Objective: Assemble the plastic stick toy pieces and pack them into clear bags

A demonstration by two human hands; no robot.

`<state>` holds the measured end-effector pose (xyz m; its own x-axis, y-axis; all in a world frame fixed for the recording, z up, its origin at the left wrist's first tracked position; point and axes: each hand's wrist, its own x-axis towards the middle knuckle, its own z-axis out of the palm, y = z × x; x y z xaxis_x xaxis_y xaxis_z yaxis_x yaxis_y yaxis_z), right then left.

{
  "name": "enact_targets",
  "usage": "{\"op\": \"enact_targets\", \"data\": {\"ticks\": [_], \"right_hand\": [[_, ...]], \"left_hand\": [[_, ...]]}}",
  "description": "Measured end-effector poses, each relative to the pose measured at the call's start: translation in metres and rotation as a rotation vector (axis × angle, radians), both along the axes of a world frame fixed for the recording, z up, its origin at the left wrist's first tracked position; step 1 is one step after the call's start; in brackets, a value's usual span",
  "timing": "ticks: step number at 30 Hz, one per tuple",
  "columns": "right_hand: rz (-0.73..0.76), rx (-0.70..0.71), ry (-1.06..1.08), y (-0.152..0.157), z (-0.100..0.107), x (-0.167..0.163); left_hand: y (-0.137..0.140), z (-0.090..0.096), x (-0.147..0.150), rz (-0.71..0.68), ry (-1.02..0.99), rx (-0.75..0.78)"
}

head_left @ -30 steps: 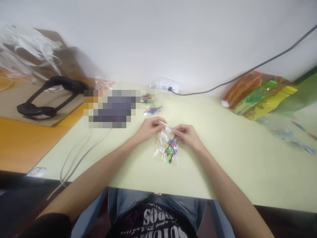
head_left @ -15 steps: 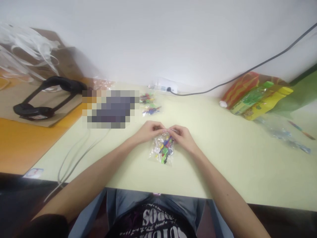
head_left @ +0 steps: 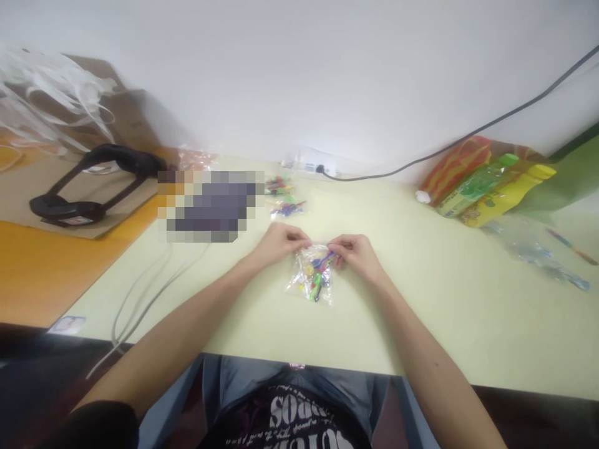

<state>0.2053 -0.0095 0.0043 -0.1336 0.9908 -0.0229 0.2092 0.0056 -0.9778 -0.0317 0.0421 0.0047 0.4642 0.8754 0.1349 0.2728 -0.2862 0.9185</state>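
A clear plastic bag [head_left: 303,288] with small colourful plastic pieces inside hangs just over the table in front of me. My left hand [head_left: 281,242] pinches its upper left corner between thumb and fingers. At the upper right corner, my right hand [head_left: 350,252] is closed in a pinch on the bag. A blue piece [head_left: 322,260] lies slanted near the right fingertips; whether it is inside the bag or held by them I cannot make out. Green, yellow, red and black pieces show through the film lower down.
Behind the hands lie more bagged colourful pieces [head_left: 286,207]. A white power strip [head_left: 311,163] with a dark cable sits against the wall. To the left are a blurred-out dark object [head_left: 215,206] and a black frame-like device [head_left: 93,184]. Packets and a green-capped bottle [head_left: 482,181] stand right.
My hands have drawn apart, the right one moving slightly right, so the bag's top edge is stretched wider. The pieces inside have shifted, and the blue one shows more clearly.
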Motion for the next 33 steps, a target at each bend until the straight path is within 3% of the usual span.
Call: {"op": "enact_targets", "data": {"ticks": [13, 17, 21, 25, 28, 30, 33], "right_hand": [[0.042, -0.014, 0.089, 0.002, -0.003, 0.002], [-0.017, -0.048, 0.182, 0.007, -0.006, 0.000], [-0.179, -0.036, 0.241, 0.015, -0.017, 0.003], [-0.264, -0.032, 0.313, 0.015, -0.023, -0.001], [-0.135, -0.077, 0.367, 0.010, -0.017, -0.010], [-0.050, -0.105, 0.386, 0.007, -0.013, -0.014], [-0.043, -0.124, 0.383, 0.007, -0.009, -0.016]], "left_hand": [[-0.002, -0.001, -0.001, 0.010, -0.040, -0.073], [-0.001, 0.000, -0.001, 0.117, -0.140, -0.066], [0.007, 0.003, -0.007, 0.270, -0.236, 0.089], [0.007, 0.005, -0.009, 0.273, 0.006, 0.345], [0.002, 0.005, -0.005, 0.123, 0.277, 0.514], [0.000, 0.004, -0.003, 0.053, 0.407, 0.560], [0.001, 0.001, -0.004, 0.040, 0.489, 0.562]]}}
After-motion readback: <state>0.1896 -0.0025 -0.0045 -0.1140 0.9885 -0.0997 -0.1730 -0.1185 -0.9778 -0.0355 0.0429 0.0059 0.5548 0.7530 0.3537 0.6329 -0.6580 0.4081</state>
